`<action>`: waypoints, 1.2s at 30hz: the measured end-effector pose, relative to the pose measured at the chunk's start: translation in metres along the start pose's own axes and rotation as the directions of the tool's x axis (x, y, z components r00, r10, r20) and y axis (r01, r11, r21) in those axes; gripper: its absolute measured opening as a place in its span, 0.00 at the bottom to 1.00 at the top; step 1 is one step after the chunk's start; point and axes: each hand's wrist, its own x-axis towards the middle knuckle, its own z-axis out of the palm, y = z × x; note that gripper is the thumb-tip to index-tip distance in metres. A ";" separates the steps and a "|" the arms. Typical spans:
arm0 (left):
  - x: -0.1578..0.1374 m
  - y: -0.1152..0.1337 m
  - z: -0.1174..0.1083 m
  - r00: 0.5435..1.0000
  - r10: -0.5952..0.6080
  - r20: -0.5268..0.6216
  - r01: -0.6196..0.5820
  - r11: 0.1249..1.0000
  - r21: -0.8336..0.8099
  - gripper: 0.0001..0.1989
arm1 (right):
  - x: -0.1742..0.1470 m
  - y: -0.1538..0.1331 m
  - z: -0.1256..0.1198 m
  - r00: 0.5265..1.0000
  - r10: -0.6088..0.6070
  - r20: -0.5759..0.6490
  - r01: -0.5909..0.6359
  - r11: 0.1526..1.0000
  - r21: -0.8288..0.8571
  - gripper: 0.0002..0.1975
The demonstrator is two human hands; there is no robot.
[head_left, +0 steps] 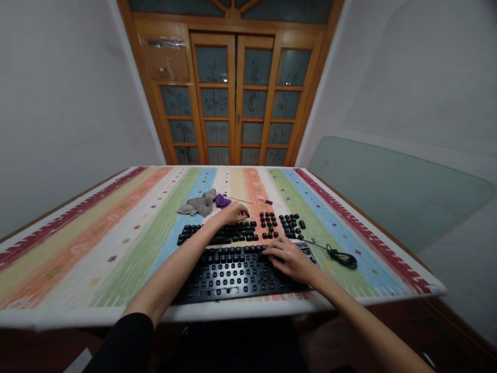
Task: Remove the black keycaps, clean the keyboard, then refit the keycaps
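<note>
A black keyboard (pixel 229 277) lies along the table's near edge. Keycaps sit on its top rows, while the lower rows show bare key switches. My right hand (pixel 289 257) rests over its upper right part, fingers bent and drawn together at the top rows; what is under the fingertips is hidden. Beyond the keyboard, my left hand (pixel 233 212) reaches over a group of loose black keycaps (pixel 223 239), with a small dark keycap (pixel 247 215) at its closed fingertips. More loose keycaps lie in a block (pixel 268 223) and in another block (pixel 290 225) to the right.
A grey cloth (pixel 202 203) and a purple cloth (pixel 222 201) lie behind the keycaps. Near them are a thin rod (pixel 238 199) and a small black-ended wire tool (pixel 269 202). The coiled cable (pixel 344 257) sits right of the keyboard on the striped tablecloth (pixel 143 228).
</note>
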 end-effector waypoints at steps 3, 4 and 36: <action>-0.012 0.017 -0.013 0.993 0.046 -0.112 -0.054 0.996 -0.069 0.09 | -0.001 0.000 0.001 1.000 -0.002 -0.007 0.002 1.000 -0.010 0.13; -0.019 0.025 -0.017 0.987 0.060 -0.147 -0.074 0.993 -0.092 0.08 | -0.001 0.000 0.001 1.000 -0.003 -0.011 0.003 1.000 -0.009 0.13; -0.096 0.093 0.031 0.980 0.195 -0.035 -0.197 0.976 -0.090 0.08 | -0.003 -0.006 -0.004 0.997 0.015 -0.074 -0.018 0.999 -0.028 0.13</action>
